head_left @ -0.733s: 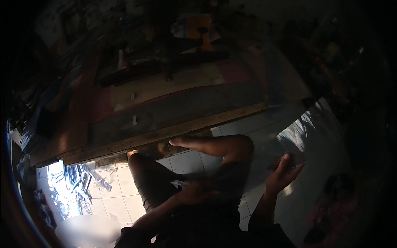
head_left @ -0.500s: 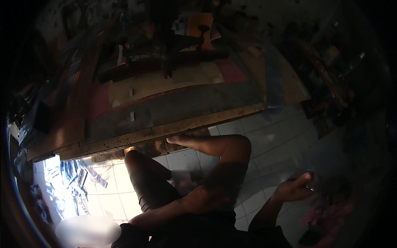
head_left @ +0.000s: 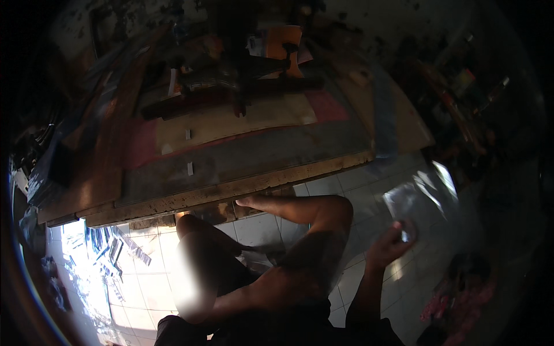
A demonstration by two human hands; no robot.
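Note:
Out to the right, my right hand [head_left: 388, 247] is raised with its fingers closed. It grips a clear plastic sheet or bag [head_left: 424, 199], which fans out above the fingertips, shiny and blurred. My left forearm crosses my lap, and my left hand [head_left: 285, 282] lies low near my right thigh, its fingers lost in shadow. Close by, between my legs, rests some crumpled clear plastic [head_left: 255, 259]; whether the left hand touches it is hard to see.
Ahead stands a low worktable [head_left: 231, 187] with a worn wooden edge, bearing a cream sheet [head_left: 262, 124] and a dark machine-like bar [head_left: 231, 95]. Shiny strips [head_left: 107, 254] lie on the tiled floor at left. A pink bundle [head_left: 461, 300] sits at lower right.
My right hand has risen and moved left, and the clear plastic now spreads brightly above it. A pale blurred glare at lower left has shifted toward my left leg.

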